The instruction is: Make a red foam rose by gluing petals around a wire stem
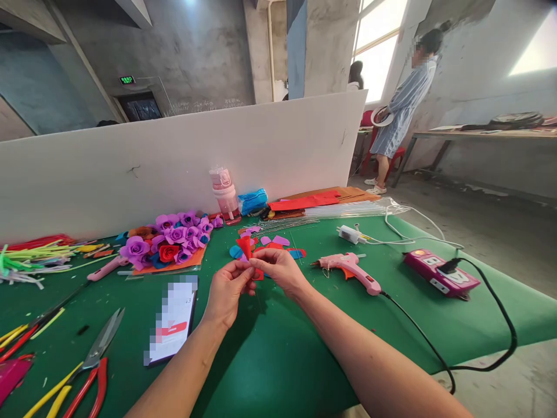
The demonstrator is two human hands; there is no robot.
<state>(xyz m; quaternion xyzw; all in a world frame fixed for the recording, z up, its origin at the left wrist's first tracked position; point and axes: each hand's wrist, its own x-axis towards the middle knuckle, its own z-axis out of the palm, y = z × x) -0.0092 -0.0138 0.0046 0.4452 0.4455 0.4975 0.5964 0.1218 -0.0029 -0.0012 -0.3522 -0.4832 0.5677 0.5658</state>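
A small red paper flower point(246, 246), rolled into a cone, stands upright between my fingers over the middle of the table. My left hand point(229, 284) pinches its lower end from the left. From the right, my right hand point(278, 268) presses thumb and fingers together at the flower's side. Under and behind my hands lie loose paper petals point(278, 240) in red, blue and purple. To the right a pink glue gun point(350, 268) rests on its side, a glue stick poking from its back. A phone point(172, 319) lies left of my left wrist.
Purple, red and blue paper roses point(174, 235) are heaped at the back left. Scissors point(98, 342) lie front left. A pink bottle point(226, 197) stands by the white board point(183, 157). Cords run from a power strip point(441, 274) at right. A person point(409, 98) stands beyond.
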